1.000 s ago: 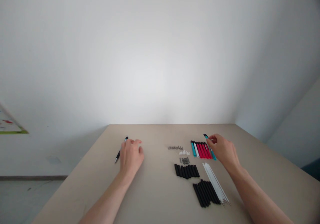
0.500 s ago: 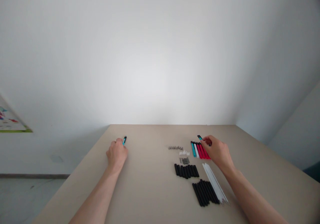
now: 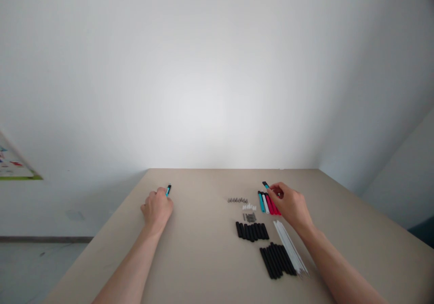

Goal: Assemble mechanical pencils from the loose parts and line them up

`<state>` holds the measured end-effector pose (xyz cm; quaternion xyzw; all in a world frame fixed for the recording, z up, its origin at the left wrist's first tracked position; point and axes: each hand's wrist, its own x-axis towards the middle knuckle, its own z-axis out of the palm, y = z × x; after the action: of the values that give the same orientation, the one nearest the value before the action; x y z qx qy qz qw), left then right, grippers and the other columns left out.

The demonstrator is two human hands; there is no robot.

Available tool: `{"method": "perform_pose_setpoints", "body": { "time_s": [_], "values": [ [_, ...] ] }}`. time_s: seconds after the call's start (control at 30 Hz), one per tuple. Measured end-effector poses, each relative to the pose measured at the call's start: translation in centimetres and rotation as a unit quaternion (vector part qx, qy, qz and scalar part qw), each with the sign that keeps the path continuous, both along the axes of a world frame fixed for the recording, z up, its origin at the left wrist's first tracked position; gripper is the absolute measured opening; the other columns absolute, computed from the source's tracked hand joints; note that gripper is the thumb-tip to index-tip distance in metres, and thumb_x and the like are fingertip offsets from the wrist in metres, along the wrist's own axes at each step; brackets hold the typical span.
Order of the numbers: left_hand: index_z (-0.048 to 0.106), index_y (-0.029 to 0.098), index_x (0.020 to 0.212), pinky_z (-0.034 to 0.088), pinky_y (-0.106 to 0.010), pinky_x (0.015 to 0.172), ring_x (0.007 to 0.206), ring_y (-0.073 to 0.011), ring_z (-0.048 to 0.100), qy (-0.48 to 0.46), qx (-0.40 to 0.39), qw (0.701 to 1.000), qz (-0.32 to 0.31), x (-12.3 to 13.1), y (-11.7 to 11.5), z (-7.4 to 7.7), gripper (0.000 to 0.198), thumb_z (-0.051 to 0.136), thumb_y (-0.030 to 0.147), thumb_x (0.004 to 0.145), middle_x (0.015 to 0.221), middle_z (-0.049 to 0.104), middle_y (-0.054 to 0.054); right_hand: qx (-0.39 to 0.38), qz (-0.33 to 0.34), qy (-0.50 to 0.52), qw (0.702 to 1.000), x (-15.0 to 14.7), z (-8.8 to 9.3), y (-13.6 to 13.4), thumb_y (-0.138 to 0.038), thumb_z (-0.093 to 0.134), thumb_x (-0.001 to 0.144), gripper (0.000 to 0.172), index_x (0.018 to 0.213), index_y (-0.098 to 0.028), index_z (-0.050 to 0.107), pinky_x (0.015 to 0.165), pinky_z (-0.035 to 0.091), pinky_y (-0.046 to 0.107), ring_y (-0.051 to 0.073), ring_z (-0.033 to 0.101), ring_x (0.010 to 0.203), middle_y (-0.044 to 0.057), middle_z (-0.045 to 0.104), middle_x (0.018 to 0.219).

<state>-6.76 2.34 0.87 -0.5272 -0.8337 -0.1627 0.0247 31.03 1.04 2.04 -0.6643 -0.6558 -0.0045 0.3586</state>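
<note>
My left hand (image 3: 156,209) rests on the beige table (image 3: 203,258) at the left, fingers curled over a pen with a teal and black end (image 3: 168,189); only that end shows. My right hand (image 3: 288,204) is closed on a teal pen part (image 3: 265,185) lifted just above a row of teal, white and red pen parts (image 3: 266,203). Nearer me lie two bundles of black barrels (image 3: 252,230) (image 3: 276,261) and a sheaf of white refills (image 3: 290,252). Small springs and tips (image 3: 246,206) sit between the rows.
A white wall stands behind the table's far edge. A poster (image 3: 13,163) hangs low on the wall at the left, above the floor. The table's left and right edges slope toward me.
My left hand slid left onto the pen and closed over it. My right hand lifted the teal part and drifted slightly left over the coloured row.
</note>
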Motion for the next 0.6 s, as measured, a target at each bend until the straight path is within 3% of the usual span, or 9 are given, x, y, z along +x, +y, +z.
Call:
{"method": "perform_pose_setpoints", "body": {
  "time_s": [0.07, 0.13, 0.2, 0.27, 0.33, 0.4, 0.53, 0.6],
  "values": [
    [0.059, 0.015, 0.116, 0.045, -0.048, 0.079, 0.102, -0.0369, 0.055, 0.013, 0.035, 0.999, -0.002, 0.4, -0.1, 0.3, 0.036, 0.05, 0.018, 0.082, 0.106, 0.058, -0.019, 0.018, 0.031, 0.003, 0.999, -0.4, 0.3, -0.3, -0.038, 0.053, 0.083, 0.021, 0.082, -0.02, 0.062, 0.059, 0.043, 0.025, 0.017, 0.061, 0.061, 0.002, 0.067, 0.069],
    [0.059, 0.016, 0.117, 0.044, -0.046, 0.086, 0.104, -0.0336, 0.053, 0.015, 0.109, 0.992, -0.055, 1.4, -0.5, 0.8, 0.037, 0.054, 0.017, 0.08, 0.108, 0.057, -0.016, 0.026, 0.087, 0.001, 0.996, -1.1, 0.8, -0.8, -0.039, 0.052, 0.085, 0.021, 0.084, -0.02, 0.062, 0.058, 0.043, 0.024, 0.015, 0.058, 0.058, 0.001, 0.065, 0.068],
    [0.057, 0.015, 0.118, 0.04, -0.04, 0.096, 0.104, -0.0266, 0.051, -0.014, 0.193, 0.96, -0.202, 3.1, -1.2, 1.1, 0.036, 0.055, 0.015, 0.082, 0.107, 0.058, -0.013, 0.013, 0.169, -0.009, 0.985, -2.2, 1.3, -1.5, -0.038, 0.051, 0.088, 0.021, 0.088, -0.02, 0.061, 0.058, 0.043, 0.024, 0.014, 0.057, 0.058, 0.0, 0.064, 0.068],
    [0.053, 0.017, 0.122, 0.039, -0.039, 0.098, 0.109, -0.0243, 0.049, -0.049, 0.231, 0.904, -0.357, 5.2, -2.4, 1.3, 0.037, 0.054, 0.018, 0.086, 0.114, 0.056, -0.011, -0.005, 0.252, -0.019, 0.968, -3.8, 1.5, -2.3, -0.036, 0.05, 0.09, 0.02, 0.094, -0.02, 0.061, 0.061, 0.044, 0.024, 0.014, 0.058, 0.063, 0.001, 0.065, 0.074],
    [0.046, 0.022, 0.13, 0.039, -0.041, 0.099, 0.113, -0.025, 0.046, -0.075, 0.206, 0.85, -0.479, 7.3, -3.7, 1.2, 0.046, 0.059, 0.023, 0.086, 0.12, 0.053, -0.009, -0.015, 0.315, -0.019, 0.949, -5.5, 1.5, -2.8, -0.034, 0.05, 0.091, 0.018, 0.098, -0.02, 0.06, 0.065, 0.045, 0.024, 0.015, 0.06, 0.071, 0.003, 0.066, 0.083],
    [0.046, 0.024, 0.13, 0.041, -0.04, 0.098, 0.112, -0.025, 0.046, -0.1, 0.15, 0.818, -0.546, 8.8, -4.7, 1.0, 0.052, 0.065, 0.029, 0.082, 0.12, 0.053, -0.009, -0.018, 0.36, -0.022, 0.933, -6.9, 1.1, -3.2, -0.032, 0.05, 0.092, 0.017, 0.1, -0.02, 0.06, 0.068, 0.046, 0.025, 0.016, 0.06, 0.078, 0.005, 0.066, 0.088],
    [0.062, 0.02, 0.105, 0.046, -0.032, 0.084, 0.092, -0.0199, 0.055, -0.146, 0.04, 0.8, -0.581, 9.5, -5.1, 0.5, 0.017, 0.055, 0.025, 0.09, 0.095, 0.062, -0.005, -0.027, 0.397, -0.031, 0.917, -8.2, 0.5, -3.2, -0.031, 0.051, 0.091, 0.016, 0.1, -0.021, 0.061, 0.071, 0.046, 0.026, 0.016, 0.06, 0.079, 0.004, 0.066, 0.089],
    [0.064, 0.019, 0.094, 0.045, -0.029, 0.08, 0.086, -0.0184, 0.056, -0.175, 0.018, 0.805, -0.567, 9.1, -4.8, 0.3, 0.015, 0.049, 0.022, 0.093, 0.087, 0.063, -0.003, -0.026, 0.376, -0.016, 0.926, -7.8, 0.5, -2.9, -0.034, 0.053, 0.09, 0.019, 0.102, -0.021, 0.061, 0.068, 0.045, 0.025, 0.015, 0.059, 0.073, 0.003, 0.066, 0.086]
  ]
}}
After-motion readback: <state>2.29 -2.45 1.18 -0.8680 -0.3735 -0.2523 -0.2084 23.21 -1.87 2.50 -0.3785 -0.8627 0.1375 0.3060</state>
